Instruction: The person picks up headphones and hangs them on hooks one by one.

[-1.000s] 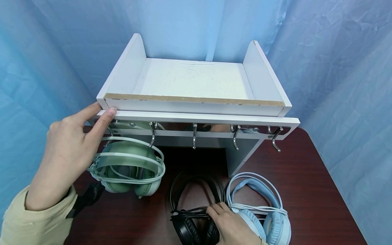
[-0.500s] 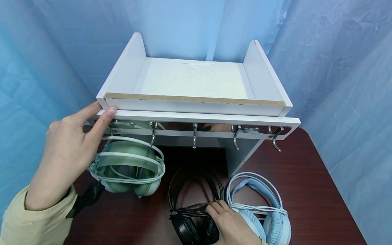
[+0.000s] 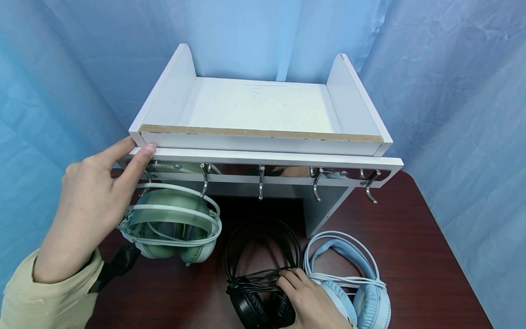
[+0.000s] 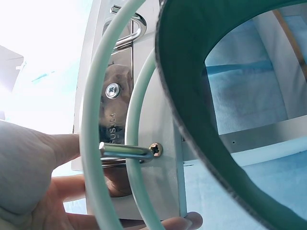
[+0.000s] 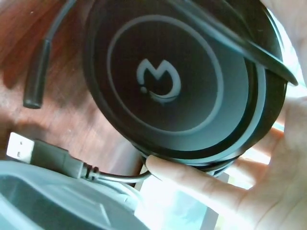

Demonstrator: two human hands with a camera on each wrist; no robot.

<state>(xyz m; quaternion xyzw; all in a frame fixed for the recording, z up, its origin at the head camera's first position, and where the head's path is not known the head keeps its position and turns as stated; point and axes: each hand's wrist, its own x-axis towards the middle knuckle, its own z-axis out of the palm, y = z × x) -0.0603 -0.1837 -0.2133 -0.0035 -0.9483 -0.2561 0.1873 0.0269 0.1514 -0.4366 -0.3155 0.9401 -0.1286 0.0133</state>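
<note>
My left hand (image 3: 92,187) grips the left end of the white hook rack (image 3: 267,157), thumb on its front edge. Green headphones (image 3: 168,198) hang from the rack's left hooks, beneath that hand; their pale cord loops pass over a hook (image 4: 127,151) in the left wrist view. At the bottom centre, my right hand (image 3: 310,297) holds black headphones (image 3: 246,308) at the right ear cup, where their bundled cable runs. A round ear cup with a logo (image 5: 158,81) lies against the palm in the right wrist view. A USB plug (image 5: 53,155) sticks out below it.
Light blue headphones (image 3: 371,304) lie on the dark red table (image 3: 427,274), right beside my right hand. Several metal hooks, such as the middle hook (image 3: 261,183), jut from the rack's front. Blue curtain cloth (image 3: 255,36) surrounds the table's back and sides.
The black headphones' headband has shifted slightly back toward the rack, and their cable strands have spread a little. My left hand and the green headphones stay put.
</note>
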